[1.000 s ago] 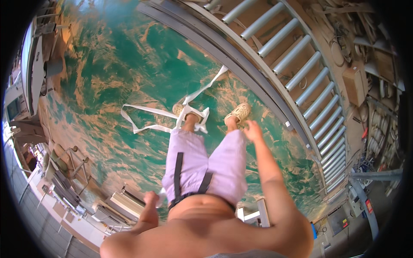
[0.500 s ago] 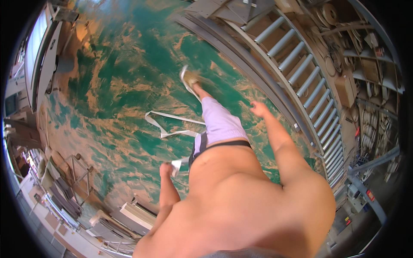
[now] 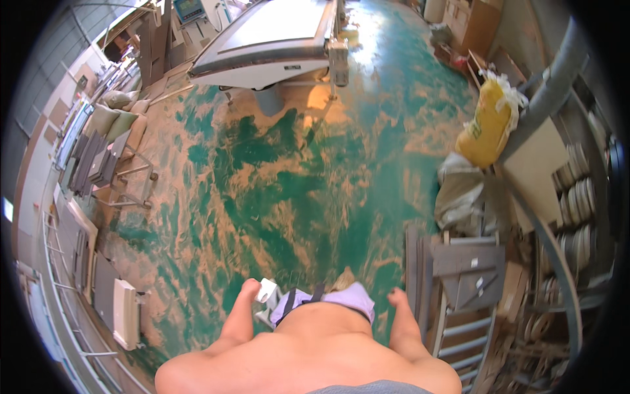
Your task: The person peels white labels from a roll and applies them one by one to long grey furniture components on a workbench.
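My left hand [image 3: 251, 287] hangs at my left side, its fingers closed on a white strip [image 3: 267, 289] that is looped into a curl beside the knuckles. A greyer length of it drops down next to my lilac shorts [image 3: 357, 300], partly hidden by my body. On the other side my right hand [image 3: 396, 296] hangs low, fingers loosely apart with nothing in them. It is nearest to a stack of long grey boards [image 3: 412, 262].
A large panel machine [image 3: 262, 69] stands ahead on the dusty green floor [image 3: 275, 203]. A cart with boards [image 3: 108, 161] is at left. On the right are a yellow sack [image 3: 487, 125], a roller conveyor [image 3: 462, 348] and shelves with strip rolls [image 3: 577, 203].
My view has swung leftward and up, bringing the machine ahead. The strip's long trailing loop, earlier spread out ahead of my left leg, no longer shows. My left hand still holds the strip.
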A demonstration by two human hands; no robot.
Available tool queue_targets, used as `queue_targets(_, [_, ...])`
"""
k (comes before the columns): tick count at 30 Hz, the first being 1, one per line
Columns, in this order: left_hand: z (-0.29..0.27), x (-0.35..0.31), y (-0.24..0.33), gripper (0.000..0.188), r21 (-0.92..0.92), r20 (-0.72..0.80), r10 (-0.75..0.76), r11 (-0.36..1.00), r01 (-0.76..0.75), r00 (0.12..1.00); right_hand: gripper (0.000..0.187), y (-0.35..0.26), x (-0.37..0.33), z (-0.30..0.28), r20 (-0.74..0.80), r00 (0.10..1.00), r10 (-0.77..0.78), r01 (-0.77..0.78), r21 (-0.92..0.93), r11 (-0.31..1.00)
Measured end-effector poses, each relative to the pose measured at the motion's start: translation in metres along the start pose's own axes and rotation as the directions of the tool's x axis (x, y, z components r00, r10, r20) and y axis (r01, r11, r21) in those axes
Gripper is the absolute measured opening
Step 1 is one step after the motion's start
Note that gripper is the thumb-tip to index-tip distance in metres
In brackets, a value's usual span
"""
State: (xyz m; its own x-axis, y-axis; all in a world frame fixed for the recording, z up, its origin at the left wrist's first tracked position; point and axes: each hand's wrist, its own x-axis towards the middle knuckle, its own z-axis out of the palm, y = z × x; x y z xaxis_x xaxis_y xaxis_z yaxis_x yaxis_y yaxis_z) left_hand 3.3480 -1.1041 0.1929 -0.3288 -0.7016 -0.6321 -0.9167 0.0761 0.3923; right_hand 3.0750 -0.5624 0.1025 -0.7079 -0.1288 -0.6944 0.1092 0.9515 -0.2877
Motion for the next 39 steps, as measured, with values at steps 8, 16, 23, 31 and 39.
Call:
queue_targets(8, [-0.036,0.151,0.245,0.014,-0.790,-0.036,0.087,0.607,-0.082,0.996,0.044,-0.397,0.207,-0.311,-0.446,0.813,-0.375,0.516,0.252,0.819])
queue_targets(16, [-0.044,0.275,0.530,0.028,-0.781,0.219,0.279,0.624,-0.003,0.935,0.044,-0.532,0.255,-0.323,0.103,0.811,-0.576,0.410,0.602,0.685])
queue_targets(23, [0.023,0.295,0.817,0.024,-0.707,0.456,0.520,0.704,-0.060,0.722,0.062,-0.539,0.321,-0.420,0.175,0.835,-0.521,0.030,0.932,0.361])
queue_targets(31, [0.126,0.335,1.044,0.024,-0.559,0.403,0.550,0.781,-0.279,0.731,0.066,-0.556,0.502,-0.560,0.133,0.929,-0.345,-0.198,0.967,-0.162])
queue_targets(39, [0.102,0.400,1.258,0.025,-0.853,0.242,0.502,0.518,-0.064,0.830,0.079,-0.635,0.636,-0.747,0.140,0.615,-0.776,-0.307,0.949,-0.072])
